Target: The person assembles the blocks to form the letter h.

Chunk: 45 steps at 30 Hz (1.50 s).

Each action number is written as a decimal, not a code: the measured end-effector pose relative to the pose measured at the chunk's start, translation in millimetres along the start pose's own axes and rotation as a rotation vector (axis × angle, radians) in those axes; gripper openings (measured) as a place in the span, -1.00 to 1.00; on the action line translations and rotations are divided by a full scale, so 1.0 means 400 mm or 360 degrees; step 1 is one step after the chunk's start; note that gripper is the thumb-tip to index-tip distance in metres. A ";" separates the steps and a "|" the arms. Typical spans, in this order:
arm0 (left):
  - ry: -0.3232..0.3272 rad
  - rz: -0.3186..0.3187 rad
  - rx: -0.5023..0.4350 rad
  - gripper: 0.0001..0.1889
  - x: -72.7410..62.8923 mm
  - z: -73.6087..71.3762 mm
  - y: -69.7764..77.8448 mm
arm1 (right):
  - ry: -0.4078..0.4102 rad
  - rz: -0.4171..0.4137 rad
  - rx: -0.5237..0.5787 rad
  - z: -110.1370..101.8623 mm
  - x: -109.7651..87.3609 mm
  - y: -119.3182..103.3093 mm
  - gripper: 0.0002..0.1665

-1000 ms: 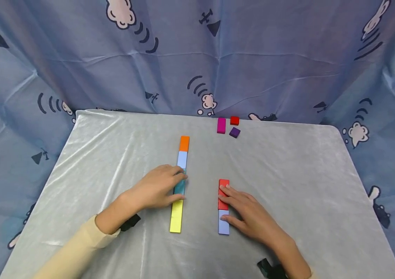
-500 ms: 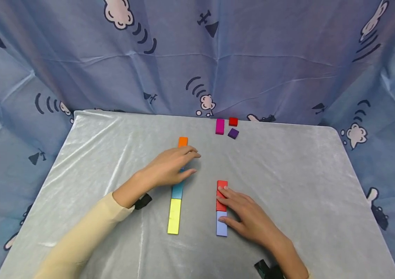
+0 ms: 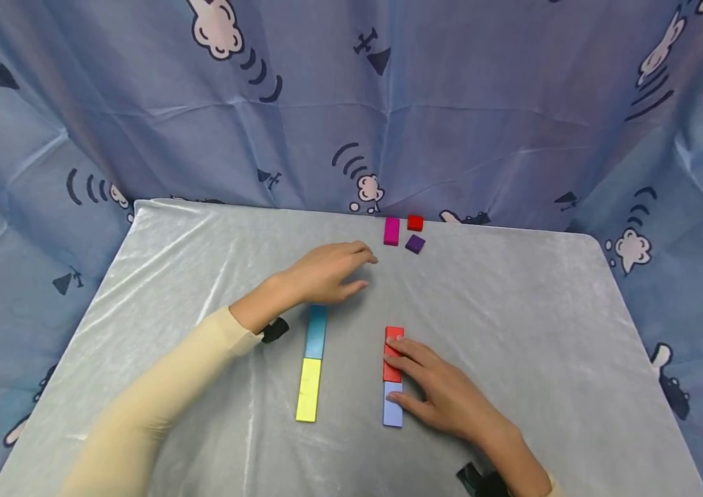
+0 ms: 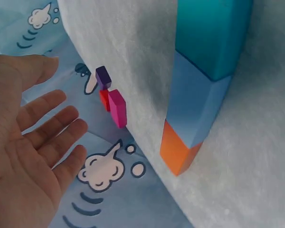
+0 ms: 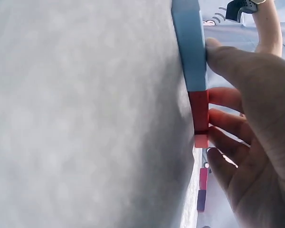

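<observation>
My left hand [image 3: 329,271] is in the air over the far end of the left row of blocks, fingers extended and holding nothing. From the head it hides the row's orange block [image 4: 178,152] and light blue block [image 4: 190,102], which the left wrist view shows end to end. Nearer along that row lie a teal block [image 3: 316,331] and a yellow block [image 3: 308,390]. My right hand [image 3: 438,386] rests its fingertips on the right row, with the fingers on the red piece [image 3: 391,375] and the thumb at the lavender block [image 3: 392,414].
At the table's far edge stand a magenta block [image 3: 391,231], a small red block [image 3: 415,223] and a purple block [image 3: 415,244]. A grey velvety cloth [image 3: 512,310] covers the table. Blue printed curtains [image 3: 481,124] hang behind and at the sides.
My left hand has left the teal block and moved away from me and to the right, over the row's far end. The right hand stays on its row.
</observation>
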<state>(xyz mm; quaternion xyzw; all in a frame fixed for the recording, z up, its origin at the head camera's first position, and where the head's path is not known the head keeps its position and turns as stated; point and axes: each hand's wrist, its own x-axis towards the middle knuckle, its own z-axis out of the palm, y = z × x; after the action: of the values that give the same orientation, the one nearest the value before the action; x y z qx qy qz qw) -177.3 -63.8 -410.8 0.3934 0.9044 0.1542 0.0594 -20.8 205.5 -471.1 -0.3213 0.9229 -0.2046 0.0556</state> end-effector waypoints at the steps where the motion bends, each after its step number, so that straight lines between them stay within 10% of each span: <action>1: 0.0002 0.0000 -0.0014 -0.51 0.007 0.003 -0.001 | -0.0006 0.0005 0.0006 0.000 -0.002 0.000 -0.19; 31: -0.0182 0.0007 0.0256 -0.47 0.250 0.053 -0.070 | -0.0102 0.0056 0.0017 -0.010 0.002 -0.002 -0.18; 45: -0.0230 0.0071 0.0413 -0.46 0.299 0.053 -0.089 | -0.0098 0.0025 0.0016 -0.011 0.000 0.005 -0.16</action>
<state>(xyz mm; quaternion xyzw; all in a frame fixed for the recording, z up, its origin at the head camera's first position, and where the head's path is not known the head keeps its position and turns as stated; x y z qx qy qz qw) -278.8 5.6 -440.6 0.4279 0.9011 0.0086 0.0695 -23.0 208.6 -468.0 -0.3199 0.9222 -0.1989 0.0871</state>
